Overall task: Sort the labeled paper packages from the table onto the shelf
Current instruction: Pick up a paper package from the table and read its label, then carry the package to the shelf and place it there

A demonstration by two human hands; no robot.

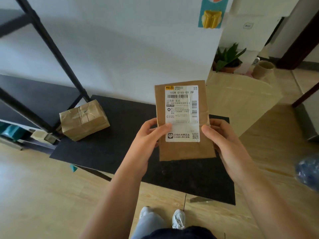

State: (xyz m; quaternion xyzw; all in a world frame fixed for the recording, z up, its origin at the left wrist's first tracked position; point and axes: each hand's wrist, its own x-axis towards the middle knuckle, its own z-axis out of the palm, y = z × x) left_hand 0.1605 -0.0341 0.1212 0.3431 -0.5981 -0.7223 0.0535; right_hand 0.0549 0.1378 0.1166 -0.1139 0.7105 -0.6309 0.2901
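I hold a flat brown paper package (184, 150) upright in front of me, its white shipping label (181, 107) facing me. My left hand (150, 135) grips its left edge with the thumb on the label. My right hand (222, 138) grips its right edge. A second, bulkier package wrapped in brown paper and tape (84, 119) lies on the black mat (110, 149) near the foot of the black metal shelf (43, 94) at the left.
The shelf's slanted post (57, 54) and dark boards fill the left side. A light wooden table edge (241, 100) is at the right, with a potted plant (227, 59) and a beige vase (264, 69) behind it. A blue plastic bag (309, 171) sits far right. My shoes (162, 216) stand on the wood floor.
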